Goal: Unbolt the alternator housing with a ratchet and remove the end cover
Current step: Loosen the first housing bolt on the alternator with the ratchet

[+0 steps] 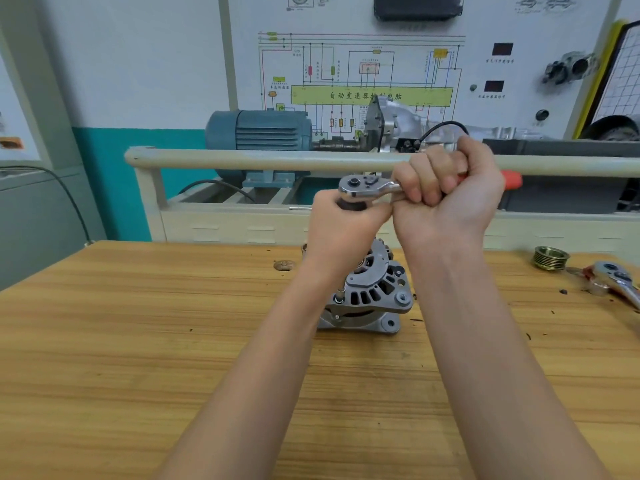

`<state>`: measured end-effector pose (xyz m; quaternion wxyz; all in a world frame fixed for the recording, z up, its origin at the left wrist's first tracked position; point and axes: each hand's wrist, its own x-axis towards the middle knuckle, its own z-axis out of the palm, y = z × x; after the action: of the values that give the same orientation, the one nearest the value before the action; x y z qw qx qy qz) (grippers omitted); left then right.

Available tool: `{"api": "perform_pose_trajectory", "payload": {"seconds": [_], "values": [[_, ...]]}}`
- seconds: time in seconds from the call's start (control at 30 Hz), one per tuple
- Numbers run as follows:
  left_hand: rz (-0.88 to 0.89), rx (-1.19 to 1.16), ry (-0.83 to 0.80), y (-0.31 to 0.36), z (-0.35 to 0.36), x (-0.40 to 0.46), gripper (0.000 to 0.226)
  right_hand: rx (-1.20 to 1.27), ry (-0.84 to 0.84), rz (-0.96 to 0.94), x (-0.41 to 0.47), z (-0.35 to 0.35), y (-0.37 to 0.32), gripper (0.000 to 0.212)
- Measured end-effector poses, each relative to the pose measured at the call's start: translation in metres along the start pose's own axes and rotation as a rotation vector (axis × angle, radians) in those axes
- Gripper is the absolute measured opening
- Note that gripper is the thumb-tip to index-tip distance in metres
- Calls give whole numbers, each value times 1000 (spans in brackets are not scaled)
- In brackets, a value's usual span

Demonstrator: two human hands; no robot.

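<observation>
The left hand [341, 220] is curled around something dark under the ratchet [367, 187] head, probably a socket or extension, though its shape is hidden. The ratchet is held in the air with its long axis running 9 to 3 o'clock, head toward 9, red handle end toward 3. The right hand [446, 188] is wrapped tight around the handle.

The alternator [370, 292] stands on the wooden surface [138, 341] at 6 o'clock from both hands, well apart below them, its slotted cover facing up. The left hand is slightly nearer to it. A bolt head shows at the cover's 8 o'clock edge. The tool must likely come straight down; only the person's own forearms cross that path.

At 3 o'clock on the surface lie a pulley [550, 258] and, beside it, a second ratchet [613, 278].
</observation>
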<state>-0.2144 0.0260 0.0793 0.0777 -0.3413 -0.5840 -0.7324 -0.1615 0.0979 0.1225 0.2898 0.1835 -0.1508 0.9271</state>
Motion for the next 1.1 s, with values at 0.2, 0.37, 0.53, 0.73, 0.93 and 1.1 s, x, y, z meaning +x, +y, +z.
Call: {"api": "perform_pose_trajectory", "payload": {"seconds": [0.2, 0.37, 0.53, 0.73, 0.93, 1.1], "values": [[-20, 47, -170, 4, -16, 3, 30, -82, -99, 9, 0, 3, 5, 49], [-55, 34, -505, 8, -24, -1, 39, 65, -242, 369, 12, -8, -8, 53], [-40, 13, -131, 4, -4, 0, 40, 56, -60, 135, 7, -3, -5, 50], [-32, -26, 63, 2, -3, 3, 38, -110, -24, -128, -10, 6, 12, 45], [19, 60, -431, 8, -24, 0, 34, -4, -184, 251, 7, -4, -5, 52], [-67, 28, -228, 8, -10, 0, 34, 64, -140, 160, 7, -4, -4, 53]]}}
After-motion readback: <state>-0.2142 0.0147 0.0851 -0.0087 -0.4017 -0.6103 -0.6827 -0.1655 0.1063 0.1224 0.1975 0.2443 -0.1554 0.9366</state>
